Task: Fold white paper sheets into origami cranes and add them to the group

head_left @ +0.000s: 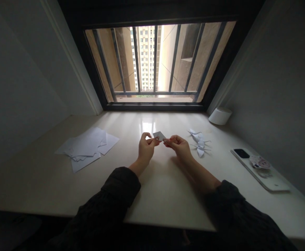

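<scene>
A small folded piece of white paper [159, 135] is held just above the pale desk [157, 188], in the middle. My left hand [145, 148] pinches its left edge with thumb and fingers. My right hand [177, 145] pinches its right edge, fingers curled in. Both arms wear dark sleeves and reach in from the near edge. Several folded paper cranes [199, 142] lie on the desk just right of my right hand.
A loose stack of white paper sheets [87, 146] lies to the left. A white phone [259, 168] with a round sticker grip lies at the right. A white cup-like thing [220, 115] stands by the barred window [154, 62].
</scene>
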The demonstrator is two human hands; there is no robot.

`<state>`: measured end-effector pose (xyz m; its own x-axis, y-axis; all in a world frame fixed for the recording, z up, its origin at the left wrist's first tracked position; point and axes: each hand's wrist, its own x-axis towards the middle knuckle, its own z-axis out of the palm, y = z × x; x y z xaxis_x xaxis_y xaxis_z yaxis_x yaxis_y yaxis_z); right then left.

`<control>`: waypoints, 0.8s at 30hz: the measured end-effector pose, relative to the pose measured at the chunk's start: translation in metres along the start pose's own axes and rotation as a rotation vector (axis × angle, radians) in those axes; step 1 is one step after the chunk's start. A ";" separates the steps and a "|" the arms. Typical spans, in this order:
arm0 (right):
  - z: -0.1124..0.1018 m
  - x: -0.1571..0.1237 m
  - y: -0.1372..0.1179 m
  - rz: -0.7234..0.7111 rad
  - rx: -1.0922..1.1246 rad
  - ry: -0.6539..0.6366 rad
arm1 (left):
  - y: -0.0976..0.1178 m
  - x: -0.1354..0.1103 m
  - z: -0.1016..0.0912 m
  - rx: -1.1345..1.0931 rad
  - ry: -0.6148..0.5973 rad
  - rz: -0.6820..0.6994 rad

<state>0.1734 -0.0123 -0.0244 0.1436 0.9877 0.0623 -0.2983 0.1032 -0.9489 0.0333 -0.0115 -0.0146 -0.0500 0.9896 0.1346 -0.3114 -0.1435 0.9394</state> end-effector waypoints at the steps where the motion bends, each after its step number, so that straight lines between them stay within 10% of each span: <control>1: 0.000 0.000 0.000 -0.010 -0.006 -0.002 | 0.000 0.000 0.000 0.004 0.006 -0.006; 24: -0.004 0.002 -0.004 -0.151 -0.170 -0.112 | 0.003 0.000 -0.005 0.306 -0.033 -0.020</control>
<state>0.1787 -0.0112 -0.0215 0.0664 0.9705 0.2317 -0.1167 0.2382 -0.9642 0.0280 -0.0117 -0.0135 -0.0140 0.9925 0.1210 -0.0117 -0.1212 0.9926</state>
